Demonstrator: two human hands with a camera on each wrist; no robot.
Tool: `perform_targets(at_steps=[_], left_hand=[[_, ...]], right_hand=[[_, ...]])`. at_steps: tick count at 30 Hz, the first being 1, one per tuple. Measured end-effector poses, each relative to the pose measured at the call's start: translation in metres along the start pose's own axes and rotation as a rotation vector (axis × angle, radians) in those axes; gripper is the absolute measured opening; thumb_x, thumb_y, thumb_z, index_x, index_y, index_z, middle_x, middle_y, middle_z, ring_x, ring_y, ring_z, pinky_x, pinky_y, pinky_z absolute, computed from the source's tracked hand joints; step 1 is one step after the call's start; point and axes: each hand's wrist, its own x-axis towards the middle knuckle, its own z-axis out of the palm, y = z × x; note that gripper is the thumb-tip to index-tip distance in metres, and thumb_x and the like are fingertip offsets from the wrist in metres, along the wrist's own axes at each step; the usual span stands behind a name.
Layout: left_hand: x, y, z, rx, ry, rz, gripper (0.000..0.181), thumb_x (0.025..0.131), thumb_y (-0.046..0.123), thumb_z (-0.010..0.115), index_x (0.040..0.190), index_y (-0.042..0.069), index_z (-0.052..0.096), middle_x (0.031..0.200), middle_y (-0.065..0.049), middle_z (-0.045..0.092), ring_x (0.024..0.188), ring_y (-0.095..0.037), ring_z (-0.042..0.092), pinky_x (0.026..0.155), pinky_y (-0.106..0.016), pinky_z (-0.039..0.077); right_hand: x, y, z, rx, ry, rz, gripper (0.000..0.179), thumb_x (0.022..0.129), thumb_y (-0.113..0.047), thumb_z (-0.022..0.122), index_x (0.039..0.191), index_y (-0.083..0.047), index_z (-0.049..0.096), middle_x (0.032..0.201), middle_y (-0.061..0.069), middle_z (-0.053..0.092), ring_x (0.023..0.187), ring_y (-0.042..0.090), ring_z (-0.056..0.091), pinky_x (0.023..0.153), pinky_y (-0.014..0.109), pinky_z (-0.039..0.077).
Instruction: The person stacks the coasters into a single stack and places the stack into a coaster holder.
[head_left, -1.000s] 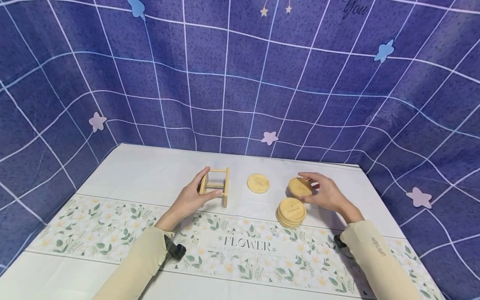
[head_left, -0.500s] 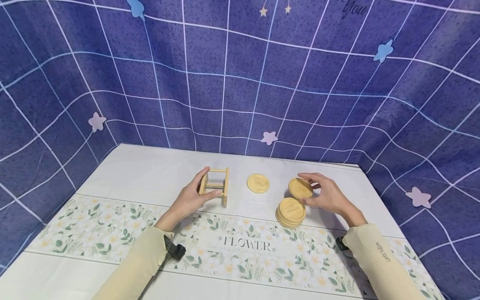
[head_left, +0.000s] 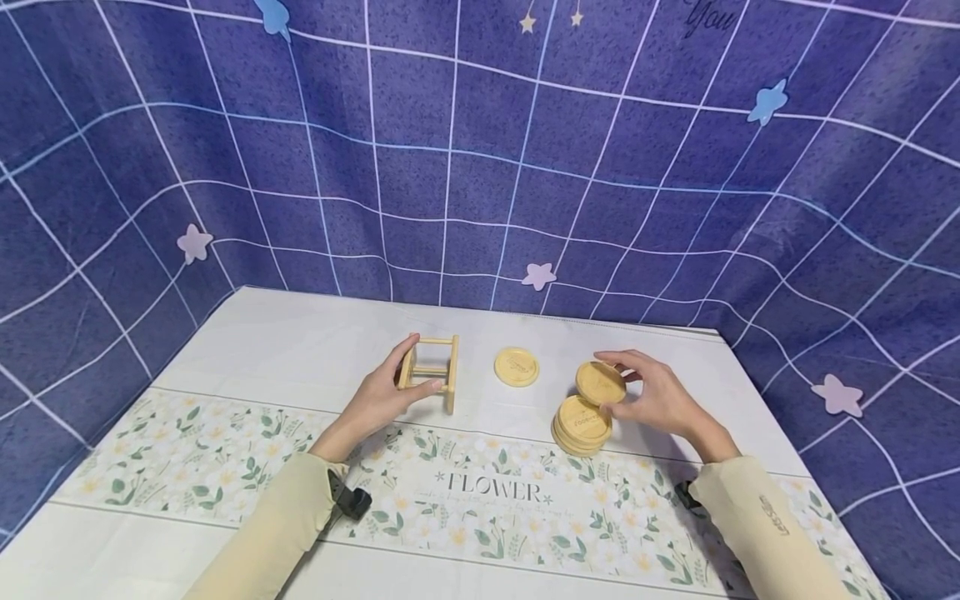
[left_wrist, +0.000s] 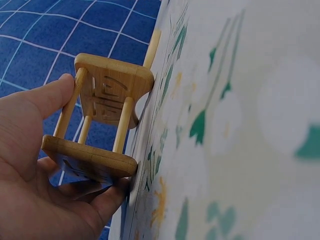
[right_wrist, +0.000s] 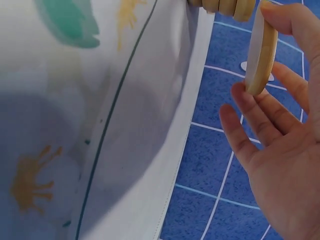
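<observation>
Disc (head_left: pixel 600 382) | head, right wrist | rack (left_wrist: pixel 123 125), carvings (left_wrist: pixel 113 90): left wrist only

"FLOWER" on tablecloth (head_left: pixel 480 521); "You" on backdrop (head_left: pixel 585 125); lettering on right sleeve (head_left: pixel 753 517), coasters (head_left: pixel 583 419) unclear.

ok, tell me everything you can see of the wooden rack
The rack is pale yellow-brown, wood or bamboo by its look: two end plates with rounded corners, joined by thin round rods. Marks are carved or cut into the plates, not legible. No coaster shows in it. It appears to stand upright on the table, left of the lone flat coaster. The left hand grips its left side, thumb against a rod, fingers at the left plate's outer face.
</observation>
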Motion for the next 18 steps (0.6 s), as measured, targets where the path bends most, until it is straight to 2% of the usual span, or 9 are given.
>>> perform_targets(at_steps=[7,18], left_hand=[[-0.001,0.0,-0.001,-0.002,0.001,0.006,0.101,0.104,0.049,0.079,0.18,0.029,0.017,0.171,-0.026,0.045,0.155,-0.045,0.048,0.124,-0.062,0.043],[-0.001,0.0,-0.001,0.0,0.0,0.019,0.1,0.105,0.049,0.078,0.18,0.027,0.017,0.172,-0.026,0.042,0.158,-0.045,0.044,0.127,-0.061,0.039]], right_hand=[[-0.003,-0.005,0.003,0.027,-0.011,-0.006,0.077,0.075,-0.005,0.096,0.147,-0.003,0.07,0.135,0.013,0.074,0.11,0.028,0.071,0.094,0.048,0.065],[-0.012,-0.01,0.006,0.028,0.002,-0.065,0.076,0.076,-0.01,0.098,0.146,-0.003,0.07,0.134,0.011,0.075,0.108,0.028,0.072,0.091,0.048,0.065]])
